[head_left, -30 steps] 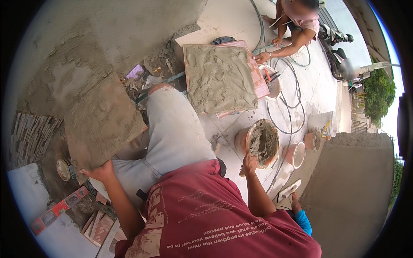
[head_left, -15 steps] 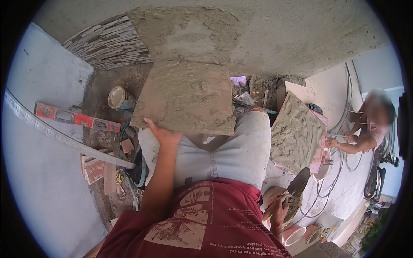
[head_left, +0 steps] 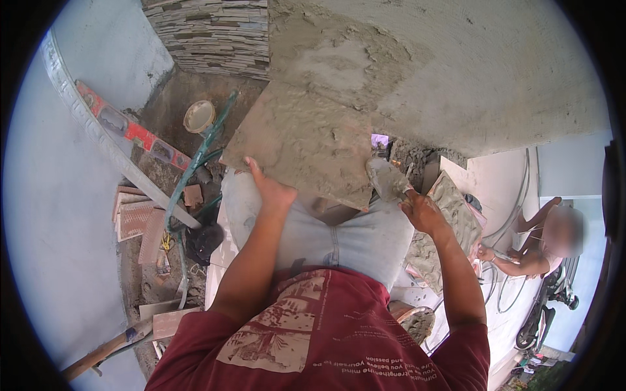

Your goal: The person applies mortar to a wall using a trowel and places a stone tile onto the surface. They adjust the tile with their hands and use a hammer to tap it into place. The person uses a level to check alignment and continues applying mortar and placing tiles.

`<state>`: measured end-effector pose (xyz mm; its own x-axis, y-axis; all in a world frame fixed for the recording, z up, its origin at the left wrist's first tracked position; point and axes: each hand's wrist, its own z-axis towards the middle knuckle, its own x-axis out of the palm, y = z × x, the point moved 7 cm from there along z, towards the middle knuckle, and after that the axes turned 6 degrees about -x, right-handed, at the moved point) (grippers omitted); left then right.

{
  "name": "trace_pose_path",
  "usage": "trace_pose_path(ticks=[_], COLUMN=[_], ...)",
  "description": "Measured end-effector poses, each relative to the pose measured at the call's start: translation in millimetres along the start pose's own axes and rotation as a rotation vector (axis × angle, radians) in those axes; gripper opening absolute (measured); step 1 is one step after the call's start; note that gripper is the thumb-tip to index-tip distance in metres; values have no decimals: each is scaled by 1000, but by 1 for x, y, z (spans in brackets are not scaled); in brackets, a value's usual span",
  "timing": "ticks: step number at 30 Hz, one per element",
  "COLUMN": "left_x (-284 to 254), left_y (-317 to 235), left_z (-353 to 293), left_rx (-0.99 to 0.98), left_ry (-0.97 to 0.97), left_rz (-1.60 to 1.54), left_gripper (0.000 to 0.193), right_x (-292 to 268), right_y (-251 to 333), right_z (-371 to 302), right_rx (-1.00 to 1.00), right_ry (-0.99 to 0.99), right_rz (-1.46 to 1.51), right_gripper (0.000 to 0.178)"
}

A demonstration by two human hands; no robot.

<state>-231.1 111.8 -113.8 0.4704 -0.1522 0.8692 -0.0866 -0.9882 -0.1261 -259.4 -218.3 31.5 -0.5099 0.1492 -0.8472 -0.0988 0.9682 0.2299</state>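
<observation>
A large square tile coated with grey mortar is tilted up in front of me, its lower edge resting near my thighs. My left hand grips its lower left edge. My right hand holds a trowel whose mortar-smeared blade touches the tile's right edge. Behind the tile, the wall carries a patch of fresh mortar.
A second mortar-coated tile lies at my right, with another person crouched beyond it. A red-and-silver level, a small tub, a green hose and tile offcuts lie at the left. A mortar bucket sits by my right hip.
The view has swung further toward the wall. My right hand has come up with the trowel to the tile's right edge. The tile stands higher against the wall.
</observation>
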Motion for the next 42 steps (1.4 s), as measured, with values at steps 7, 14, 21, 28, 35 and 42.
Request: trace_pose_path(ticks=[7,14,21,28,35,42], left_x=[-2,3,-4,7,5,2], left_y=[-1,5,-2,0,-2,-6], left_z=[1,2,2,-2,-2,3], left_rx=[32,-46,0,11,2,49], left_ry=[-56,42,-4,138,183,107], left_rz=[15,-4,64,53,36,59], left_gripper=[94,93,94,100,102,98], right_x=[9,26,34,36,48,39], right_y=[18,101,143,149,124,44], right_z=[-9,26,68,91,53,-88], right_rx=[-35,-184,-295,-335,-353,-132], right_ry=[184,291,318,314,138,-252], right_rz=[151,309,379,457,831,1197], right_gripper=[40,42,47,46,41,41])
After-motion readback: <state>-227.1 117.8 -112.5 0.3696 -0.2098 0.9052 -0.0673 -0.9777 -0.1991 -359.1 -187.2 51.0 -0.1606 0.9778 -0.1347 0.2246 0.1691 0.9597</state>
